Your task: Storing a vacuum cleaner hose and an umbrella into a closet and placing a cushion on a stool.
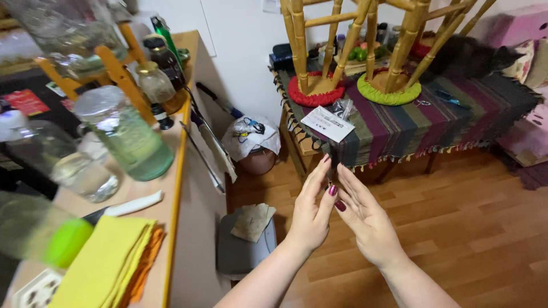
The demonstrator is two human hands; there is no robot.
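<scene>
wooden floorboards (456,228) filled the room below a low table (434,120) draped in striped cloth, with an upturned bamboo stool (365,45) standing on it. both hands were raised over the floor, palms facing, fingers straight and loosely spread. left hand (311,211) and right hand (365,219) pinched a thin dark strand (333,165) between their fingertips; its long axis ran upright, pointing toward the table edge. at left, a worktop (165,188) carried glass jars (128,137) and folded yellow cloths (105,262).
</scene>
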